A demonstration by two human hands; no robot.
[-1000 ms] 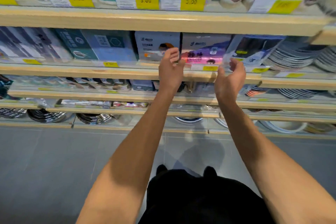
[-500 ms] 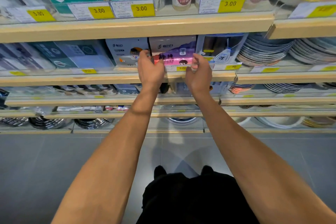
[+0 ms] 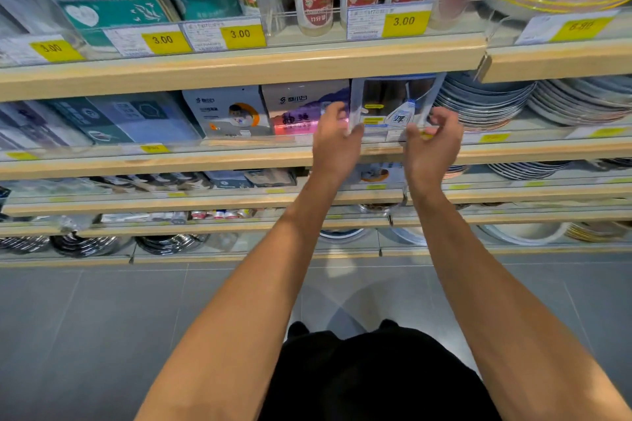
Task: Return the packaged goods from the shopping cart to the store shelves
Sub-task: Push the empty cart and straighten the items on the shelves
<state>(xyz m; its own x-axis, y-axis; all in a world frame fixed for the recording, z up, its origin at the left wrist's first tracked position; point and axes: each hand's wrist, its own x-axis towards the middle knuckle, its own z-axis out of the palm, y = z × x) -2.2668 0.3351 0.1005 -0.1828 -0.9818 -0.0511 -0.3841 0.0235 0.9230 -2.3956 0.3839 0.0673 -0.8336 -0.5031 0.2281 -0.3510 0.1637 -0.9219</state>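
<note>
Head view: two bare forearms are extended up and forward from the lower frame, roughly parallel. The left hand (image 3: 337, 138) is seen with fingers curled against the left edge of a clear-wrapped package (image 3: 393, 109); the right hand (image 3: 434, 137) is curled at its right edge. Both appear to pinch the package, though motion blur leaves the exact contact uncertain. The package stands upright on the second shelf (image 3: 205, 161), directly ahead of and between the hands, its long axis vertical, its base behind the shelf's clear front lip. Neither hand is markedly nearer. A pink-banded box (image 3: 301, 111) is just beside it on the left, stacked plates (image 3: 485, 102) on the right. Judged: seating the package rearward remains.
</note>
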